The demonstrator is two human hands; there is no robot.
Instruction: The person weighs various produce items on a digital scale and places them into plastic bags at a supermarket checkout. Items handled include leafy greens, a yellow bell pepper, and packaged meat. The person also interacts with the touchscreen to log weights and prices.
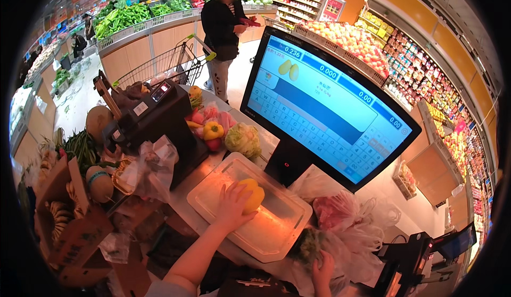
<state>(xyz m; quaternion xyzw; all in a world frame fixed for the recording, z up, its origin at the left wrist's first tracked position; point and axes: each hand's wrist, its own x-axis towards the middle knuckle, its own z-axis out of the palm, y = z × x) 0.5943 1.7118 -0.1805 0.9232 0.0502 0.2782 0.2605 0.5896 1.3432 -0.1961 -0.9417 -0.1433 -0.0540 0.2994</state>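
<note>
My left hand (232,209) reaches over a translucent plastic tray (207,213) and has its fingers around a yellow bell pepper (253,197). The tray lies under a warm reddish light, tilted across the counter. At the tray's right end my right hand (322,268) is against clear plastic bags (353,237), close to a bagged green vegetable (308,242). Whether its fingers grip the plastic cannot be made out. Behind the tray stands a large lit touchscreen (315,107) with number fields, an on-screen keyboard and a picture of two yellow fruits.
A black label printer (159,117) stands left of the tray. A pale green lettuce (242,140) and another yellow pepper (212,130) lie behind it. An open cardboard box (80,233) is at left. Beyond the counter, a person (220,29) stands by a shopping cart (159,67).
</note>
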